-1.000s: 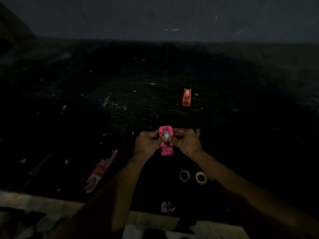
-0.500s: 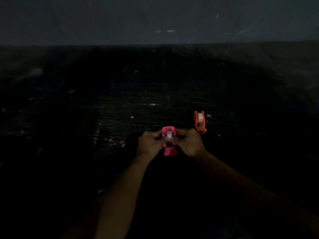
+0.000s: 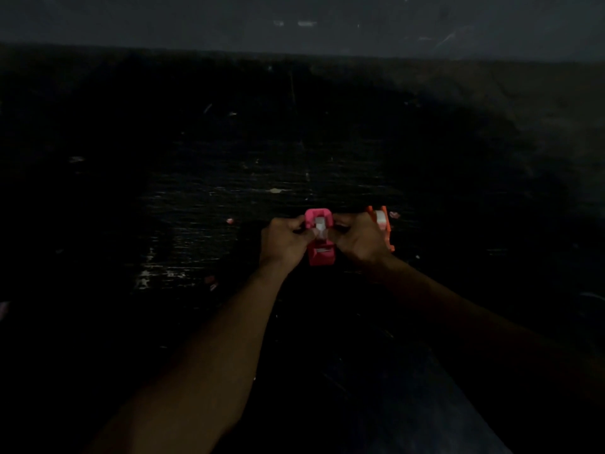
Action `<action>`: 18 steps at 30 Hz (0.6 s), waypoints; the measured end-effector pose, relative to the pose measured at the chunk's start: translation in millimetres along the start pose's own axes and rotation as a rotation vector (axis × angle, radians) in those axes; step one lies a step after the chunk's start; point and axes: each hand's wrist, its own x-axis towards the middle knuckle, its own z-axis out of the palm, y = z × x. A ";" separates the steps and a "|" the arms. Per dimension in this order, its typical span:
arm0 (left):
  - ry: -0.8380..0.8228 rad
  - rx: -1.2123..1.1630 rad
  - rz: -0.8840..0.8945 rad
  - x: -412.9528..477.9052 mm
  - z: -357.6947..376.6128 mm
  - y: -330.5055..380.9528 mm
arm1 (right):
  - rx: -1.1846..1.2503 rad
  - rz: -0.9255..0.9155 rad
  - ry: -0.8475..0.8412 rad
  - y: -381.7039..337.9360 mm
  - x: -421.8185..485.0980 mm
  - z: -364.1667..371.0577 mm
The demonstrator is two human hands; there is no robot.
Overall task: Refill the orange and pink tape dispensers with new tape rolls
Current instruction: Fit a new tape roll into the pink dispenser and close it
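The pink tape dispenser (image 3: 320,253) is held between both hands over a dark table, with a white tape roll (image 3: 319,226) seated in its top. My left hand (image 3: 284,244) grips its left side and my right hand (image 3: 358,242) grips its right side, fingers pinched at the roll. The orange tape dispenser (image 3: 381,222) stands on the table just behind my right hand, a white roll showing inside it; its lower part is hidden by the hand.
The dark scratched table (image 3: 196,208) carries small pale and pink scraps (image 3: 229,220) to the left of the hands. A grey wall (image 3: 294,24) rises behind the table's far edge. The scene is very dim.
The view has tilted up and forward: the spare rolls and red packet near the table's front edge have left the frame. The orange dispenser now appears right behind my right hand. Both hands still hold the pink dispenser.
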 end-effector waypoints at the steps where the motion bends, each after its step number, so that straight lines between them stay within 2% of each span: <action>1: 0.003 0.014 0.009 -0.3 0.6 1.1 | -0.006 0.008 0.002 0.0 0.4 -0.3; 8: -0.014 0.074 0.023 -1.6 1.6 9.2 | -0.014 0.022 0.054 3.5 -0.9 -0.6; 13: 0.014 0.157 0.051 -1.5 2.1 3.4 | 0.027 0.050 -0.022 4.6 1.6 -2.8; 16: 0.010 0.117 -0.006 0.9 6.6 1.0 | -0.115 0.031 0.004 1.5 3.8 -5.2; 18: 0.026 0.105 -0.013 2.0 8.8 0.0 | -0.250 -0.052 0.045 -3.0 3.2 -7.1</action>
